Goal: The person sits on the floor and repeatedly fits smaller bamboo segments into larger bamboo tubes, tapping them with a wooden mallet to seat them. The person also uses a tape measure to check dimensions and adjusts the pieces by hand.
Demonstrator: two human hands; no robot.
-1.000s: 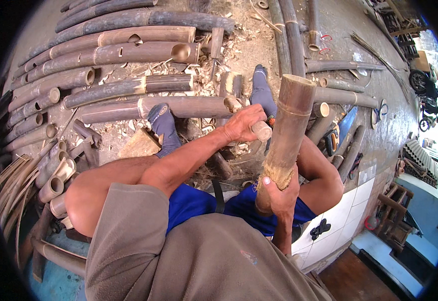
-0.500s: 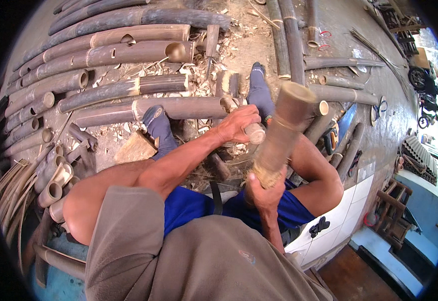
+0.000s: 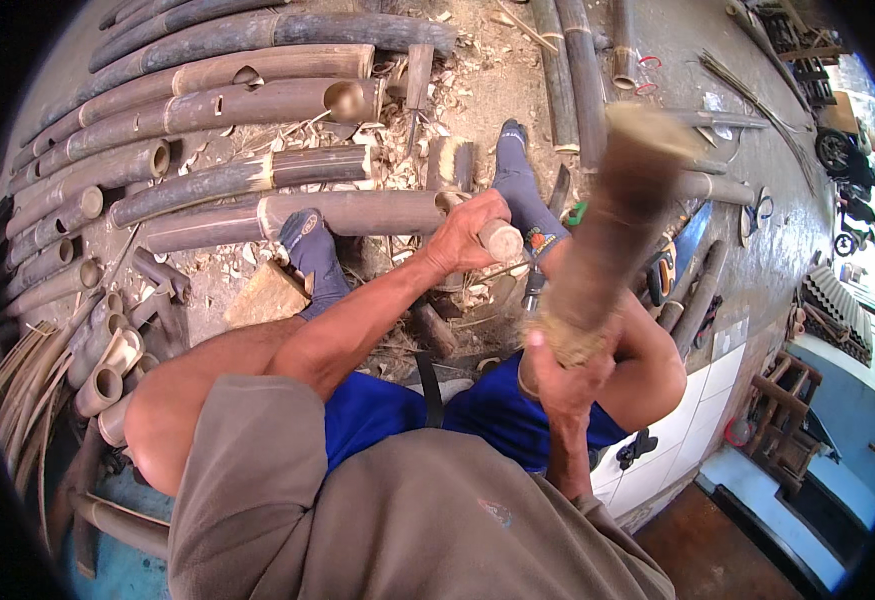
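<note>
My left hand (image 3: 465, 236) is closed around a round wooden tool handle (image 3: 500, 241), its blunt end toward me. The tool's working end is hidden by the hand, at the right end of a brown bamboo pole (image 3: 352, 213) lying crosswise in front of me. My right hand (image 3: 569, 378) grips the narrow, frayed lower part of a thick bamboo mallet (image 3: 617, 220). That mallet is raised to the right of the left hand, apart from the handle, and blurred by motion. My socked feet (image 3: 309, 245) are close to the pole, one on it and one beyond its right end.
Several bamboo poles (image 3: 247, 108) lie in rows at the far left, some with cut holes. Pale wood chips cover the ground. Another wooden-handled tool (image 3: 419, 78) lies beyond the pole. A saw (image 3: 665, 272) and sandals (image 3: 755, 213) are on the right. A wooden block (image 3: 267, 293) sits near my left foot.
My right hand has swung the mallet up and to the right, away from the handle. My left hand has shifted slightly up and left, still holding the tool.
</note>
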